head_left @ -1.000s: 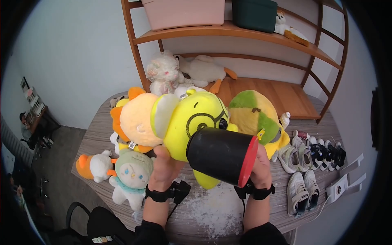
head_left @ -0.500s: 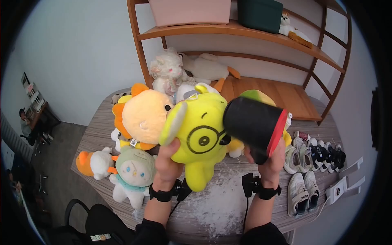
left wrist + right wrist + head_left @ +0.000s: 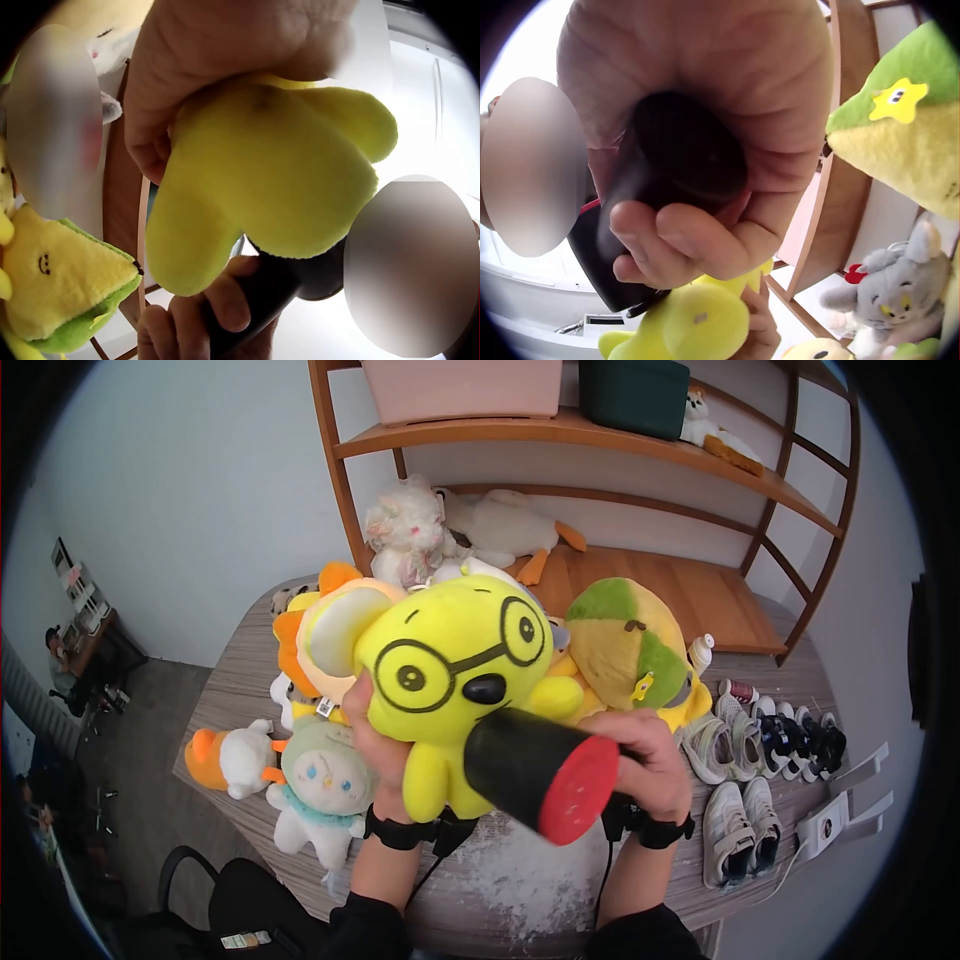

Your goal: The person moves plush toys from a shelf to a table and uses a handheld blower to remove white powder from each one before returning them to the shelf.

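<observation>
A yellow-green plush toy (image 3: 455, 660) with drawn-on glasses is held up over the table, facing the head camera. My left hand (image 3: 375, 735) grips it from behind at its left side; in the left wrist view the hand (image 3: 225, 52) wraps round its body (image 3: 277, 165). A black device with a red end (image 3: 540, 770) is in front of the toy's lower body. My right hand (image 3: 650, 760) holds its handle, and in the right wrist view the fingers curl round that black handle (image 3: 690, 157).
Several plush toys, among them a green-hooded one (image 3: 325, 775) and a yellow-green one (image 3: 630, 645), lie around the held toy. White powder or fluff (image 3: 530, 880) covers part of the table. Shoes (image 3: 740, 835) stand at the right, a wooden shelf (image 3: 660, 585) behind.
The plush toy has turned to show its full face. The black device swung up to the right, then came back down and left, in front of the toy's body.
</observation>
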Motion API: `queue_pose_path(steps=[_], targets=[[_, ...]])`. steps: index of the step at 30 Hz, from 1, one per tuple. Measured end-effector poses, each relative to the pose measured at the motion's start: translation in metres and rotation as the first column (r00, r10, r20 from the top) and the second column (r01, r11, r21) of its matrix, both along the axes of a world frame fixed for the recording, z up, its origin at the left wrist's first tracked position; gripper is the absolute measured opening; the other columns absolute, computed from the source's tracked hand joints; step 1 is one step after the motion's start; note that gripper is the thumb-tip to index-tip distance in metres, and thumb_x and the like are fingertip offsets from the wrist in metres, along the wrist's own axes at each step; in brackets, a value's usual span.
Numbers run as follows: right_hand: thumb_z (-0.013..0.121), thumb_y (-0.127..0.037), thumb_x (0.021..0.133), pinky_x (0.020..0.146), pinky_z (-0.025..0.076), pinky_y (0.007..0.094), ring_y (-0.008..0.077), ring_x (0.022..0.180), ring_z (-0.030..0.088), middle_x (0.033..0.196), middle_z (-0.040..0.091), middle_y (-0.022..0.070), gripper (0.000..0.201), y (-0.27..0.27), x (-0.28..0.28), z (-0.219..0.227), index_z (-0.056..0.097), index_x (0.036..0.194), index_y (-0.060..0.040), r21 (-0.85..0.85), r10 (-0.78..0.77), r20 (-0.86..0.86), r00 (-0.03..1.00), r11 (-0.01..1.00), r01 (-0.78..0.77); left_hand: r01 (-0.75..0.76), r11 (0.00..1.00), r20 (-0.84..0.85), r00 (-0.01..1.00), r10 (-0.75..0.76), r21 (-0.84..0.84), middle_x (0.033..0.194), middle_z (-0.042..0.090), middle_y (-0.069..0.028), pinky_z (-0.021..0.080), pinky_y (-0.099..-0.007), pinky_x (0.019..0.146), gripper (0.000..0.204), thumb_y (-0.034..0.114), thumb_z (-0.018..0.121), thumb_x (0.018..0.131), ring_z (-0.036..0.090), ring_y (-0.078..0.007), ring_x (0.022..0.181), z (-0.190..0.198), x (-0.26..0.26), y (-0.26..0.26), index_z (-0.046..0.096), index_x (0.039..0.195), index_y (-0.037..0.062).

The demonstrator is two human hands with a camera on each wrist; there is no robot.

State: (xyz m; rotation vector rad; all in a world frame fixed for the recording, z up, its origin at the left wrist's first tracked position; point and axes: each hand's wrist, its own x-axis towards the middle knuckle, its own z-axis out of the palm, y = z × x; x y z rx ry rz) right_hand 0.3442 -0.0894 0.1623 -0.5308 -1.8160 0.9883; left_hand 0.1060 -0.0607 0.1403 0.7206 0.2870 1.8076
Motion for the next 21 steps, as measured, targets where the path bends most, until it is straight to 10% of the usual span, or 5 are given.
queue_pose_path(steps=[8,21], targets=[[0.065,-0.019,0.091,0.07,0.053,0.0281,0.0184,0.074,0.07,0.088,0.072,0.0109,0.031,0.002,-0.004,0.002,0.066,0.111,0.0041,-0.066,0.179,0.082,0.98,0.983,-0.174,0.218,0.974,0.149,0.963,-0.224,0.056,0.12,0.064,-0.0111,0.057,-0.0369,0.089,0.047,0.046,0.038,0.103,0.064,-0.0212,0.106,0.019,0.011,-0.009,0.052,0.126,0.0067],[0.063,-0.026,0.093,0.061,0.049,0.0247,0.0127,0.065,0.064,0.077,0.068,0.0083,0.033,-0.001,0.014,0.003,0.066,0.103,0.0057,-0.057,-0.029,0.027,0.999,0.998,0.031,0.308,0.945,0.169,0.931,-0.324,0.113,0.121,0.062,-0.0097,0.057,-0.0398,0.089,0.059,0.06,0.04,0.099,0.064,-0.0235,0.105,0.015,0.001,-0.008,0.05,0.129,0.0103]])
